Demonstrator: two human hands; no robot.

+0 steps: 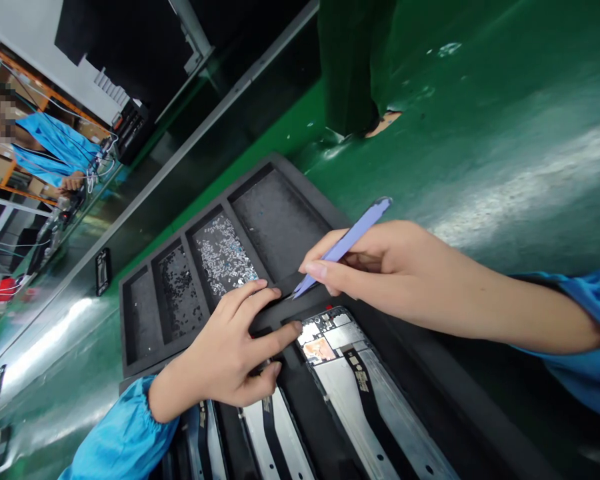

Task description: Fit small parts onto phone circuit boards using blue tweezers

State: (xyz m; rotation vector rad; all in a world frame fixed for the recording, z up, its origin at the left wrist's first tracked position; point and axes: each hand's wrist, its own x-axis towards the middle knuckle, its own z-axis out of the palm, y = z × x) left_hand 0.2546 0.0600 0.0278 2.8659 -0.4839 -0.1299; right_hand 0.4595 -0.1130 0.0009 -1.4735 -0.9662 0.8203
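Lilac tweezers [350, 242] are in the R hand [380, 267], grip pinched round the shaft, tips over the black tray's [310, 191] mid ridge. L hand [235, 347] is also over tray's middle: grip loose, fingers spread, index tip at top corner of an opened phone [375, 400]. Said phone's at tray's near side, board + dark strip [373, 417] showing; more opened phones [277, 413] likewise, further L. Silver bits [223, 250] fill a compt. in tray's far part; black bits [180, 287] next compt. L. Co-worker's blue sleeve [60, 147]: well past tray, far L.
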